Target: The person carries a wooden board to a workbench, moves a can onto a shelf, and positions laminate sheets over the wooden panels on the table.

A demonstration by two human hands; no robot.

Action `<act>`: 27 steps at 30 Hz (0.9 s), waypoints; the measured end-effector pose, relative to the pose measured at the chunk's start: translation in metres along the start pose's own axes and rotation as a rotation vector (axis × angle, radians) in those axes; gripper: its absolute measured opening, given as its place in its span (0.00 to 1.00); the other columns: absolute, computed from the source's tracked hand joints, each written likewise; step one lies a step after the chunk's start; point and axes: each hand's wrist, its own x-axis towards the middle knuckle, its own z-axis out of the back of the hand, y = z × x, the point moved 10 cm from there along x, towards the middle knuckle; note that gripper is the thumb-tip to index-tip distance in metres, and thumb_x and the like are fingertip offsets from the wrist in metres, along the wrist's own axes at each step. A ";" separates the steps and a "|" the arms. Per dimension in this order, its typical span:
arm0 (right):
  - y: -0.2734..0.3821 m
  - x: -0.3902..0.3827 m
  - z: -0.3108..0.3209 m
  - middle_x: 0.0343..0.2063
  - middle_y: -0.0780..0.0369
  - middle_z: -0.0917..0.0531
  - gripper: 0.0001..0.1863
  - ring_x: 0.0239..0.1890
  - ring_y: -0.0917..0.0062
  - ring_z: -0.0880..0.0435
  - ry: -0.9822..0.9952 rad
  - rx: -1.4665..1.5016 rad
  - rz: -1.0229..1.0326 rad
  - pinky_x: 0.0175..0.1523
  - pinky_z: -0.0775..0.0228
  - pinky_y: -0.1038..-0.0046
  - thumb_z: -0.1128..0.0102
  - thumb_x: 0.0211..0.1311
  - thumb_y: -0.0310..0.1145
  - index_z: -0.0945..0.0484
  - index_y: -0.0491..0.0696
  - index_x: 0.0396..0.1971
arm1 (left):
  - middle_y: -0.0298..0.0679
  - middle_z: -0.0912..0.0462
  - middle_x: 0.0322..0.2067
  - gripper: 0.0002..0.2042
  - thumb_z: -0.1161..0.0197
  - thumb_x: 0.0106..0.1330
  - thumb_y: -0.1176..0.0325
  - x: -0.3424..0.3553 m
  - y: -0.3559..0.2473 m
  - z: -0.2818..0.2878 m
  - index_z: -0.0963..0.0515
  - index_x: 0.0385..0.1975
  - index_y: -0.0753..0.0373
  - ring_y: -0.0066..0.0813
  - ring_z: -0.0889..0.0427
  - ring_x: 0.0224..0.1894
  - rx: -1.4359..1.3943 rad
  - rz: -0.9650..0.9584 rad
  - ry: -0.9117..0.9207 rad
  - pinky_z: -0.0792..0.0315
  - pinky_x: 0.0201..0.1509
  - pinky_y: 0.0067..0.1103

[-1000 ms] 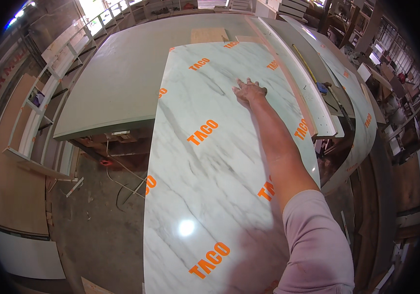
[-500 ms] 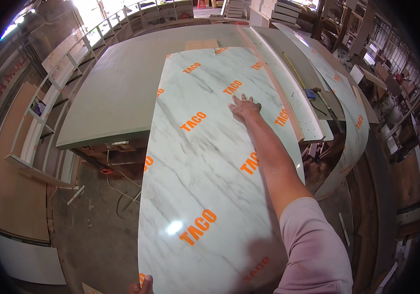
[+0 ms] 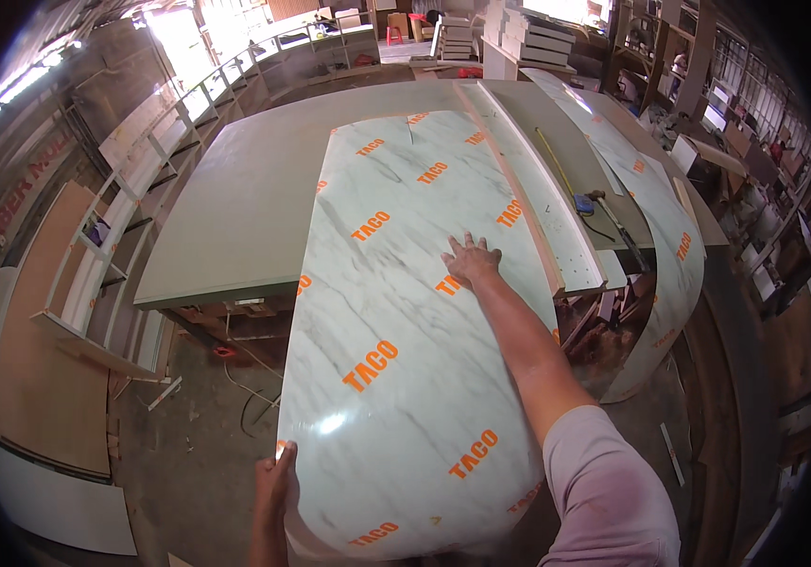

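A long, flexible laminate sheet [image 3: 396, 312] with a white marble look and repeated orange lettering lies partly on a large grey-green worktable [image 3: 226, 217]. Its near part hangs off the table toward me and bows downward. My right hand [image 3: 472, 260] rests on the sheet's upper face, right of its middle, fingers spread. At the sheet's near left edge, my left hand [image 3: 278, 472] pinches the rim, thumb on top; the fingers beneath are partly hidden.
Right of the sheet lies a long white panel strip [image 3: 547, 198] with a wooden edge. Beyond it are a yellow-and-blue tape measure [image 3: 583, 203] and a hammer [image 3: 618, 222]. A second marbled sheet [image 3: 670, 265] curves off the table's right side. Shelf frames [image 3: 112, 283] stand at left.
The laminate sheet has slid farther onto the table, covering a small wood piece beyond its far edge. My right hand sits nearer to me on it; my left hand shows more fully. The view has tilted up.
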 end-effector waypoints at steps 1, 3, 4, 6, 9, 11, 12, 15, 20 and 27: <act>-0.001 -0.002 -0.001 0.74 0.66 0.55 0.33 0.74 0.60 0.54 0.003 -0.003 -0.006 0.65 0.47 0.42 0.69 0.69 0.60 0.54 0.69 0.72 | 0.21 0.36 0.16 0.22 0.34 0.63 0.54 0.008 -0.001 -0.005 0.32 0.12 0.56 0.11 0.42 0.20 0.006 0.010 0.011 0.51 0.22 0.18; -0.001 -0.003 0.000 0.74 0.67 0.54 0.33 0.74 0.61 0.52 -0.002 -0.004 -0.003 0.65 0.47 0.43 0.68 0.69 0.59 0.54 0.70 0.72 | 0.22 0.36 0.16 0.22 0.34 0.63 0.53 0.025 -0.005 -0.014 0.33 0.12 0.56 0.11 0.42 0.20 0.012 0.019 0.024 0.51 0.22 0.18; -0.003 -0.003 -0.001 0.74 0.67 0.54 0.33 0.73 0.62 0.50 0.007 -0.005 -0.016 0.65 0.46 0.44 0.68 0.69 0.59 0.54 0.70 0.72 | 0.22 0.35 0.16 0.22 0.35 0.63 0.53 0.034 -0.010 -0.020 0.33 0.12 0.56 0.12 0.42 0.20 -0.003 0.010 0.021 0.50 0.22 0.19; -0.002 -0.001 0.000 0.74 0.67 0.54 0.33 0.74 0.62 0.50 0.003 0.001 -0.018 0.65 0.47 0.44 0.68 0.69 0.59 0.54 0.70 0.72 | 0.23 0.35 0.16 0.22 0.35 0.64 0.53 0.051 -0.019 -0.031 0.33 0.12 0.56 0.13 0.42 0.20 -0.019 -0.002 0.027 0.50 0.22 0.19; -0.001 0.005 0.002 0.74 0.67 0.54 0.33 0.74 0.62 0.52 0.004 0.018 -0.026 0.66 0.48 0.44 0.67 0.69 0.59 0.54 0.70 0.72 | 0.24 0.36 0.16 0.22 0.37 0.65 0.52 0.077 -0.038 -0.050 0.33 0.12 0.56 0.14 0.42 0.20 0.026 -0.072 0.039 0.48 0.22 0.20; 0.000 0.013 0.005 0.74 0.67 0.54 0.33 0.74 0.63 0.53 0.001 0.029 -0.032 0.66 0.49 0.44 0.67 0.69 0.59 0.54 0.70 0.72 | 0.24 0.36 0.17 0.22 0.38 0.65 0.52 0.098 -0.052 -0.061 0.32 0.13 0.57 0.14 0.43 0.21 -0.038 -0.109 0.029 0.48 0.23 0.20; 0.001 0.017 0.006 0.74 0.67 0.54 0.33 0.74 0.63 0.53 0.003 0.020 -0.029 0.66 0.49 0.43 0.67 0.69 0.59 0.54 0.70 0.72 | 0.24 0.36 0.17 0.22 0.38 0.65 0.52 0.111 -0.058 -0.067 0.32 0.13 0.57 0.14 0.43 0.21 -0.019 -0.109 0.033 0.48 0.23 0.20; 0.003 0.032 0.008 0.74 0.67 0.54 0.33 0.74 0.63 0.53 0.006 0.008 -0.032 0.66 0.50 0.43 0.66 0.69 0.59 0.54 0.71 0.72 | 0.24 0.36 0.17 0.21 0.38 0.66 0.54 0.142 -0.066 -0.086 0.32 0.14 0.57 0.14 0.43 0.21 -0.047 -0.092 0.090 0.48 0.23 0.20; 0.005 0.055 0.008 0.74 0.67 0.55 0.33 0.75 0.64 0.55 0.020 0.007 -0.047 0.67 0.51 0.42 0.66 0.69 0.59 0.55 0.70 0.72 | 0.22 0.39 0.17 0.21 0.37 0.65 0.54 0.189 -0.079 -0.110 0.33 0.14 0.55 0.13 0.45 0.20 -0.140 -0.081 0.117 0.49 0.23 0.19; 0.010 0.057 0.007 0.74 0.67 0.57 0.32 0.75 0.62 0.55 0.026 0.007 -0.059 0.67 0.52 0.40 0.67 0.70 0.58 0.55 0.70 0.72 | 0.22 0.38 0.16 0.21 0.37 0.65 0.54 0.252 -0.097 -0.139 0.33 0.13 0.56 0.13 0.44 0.21 -0.213 -0.097 0.151 0.48 0.23 0.19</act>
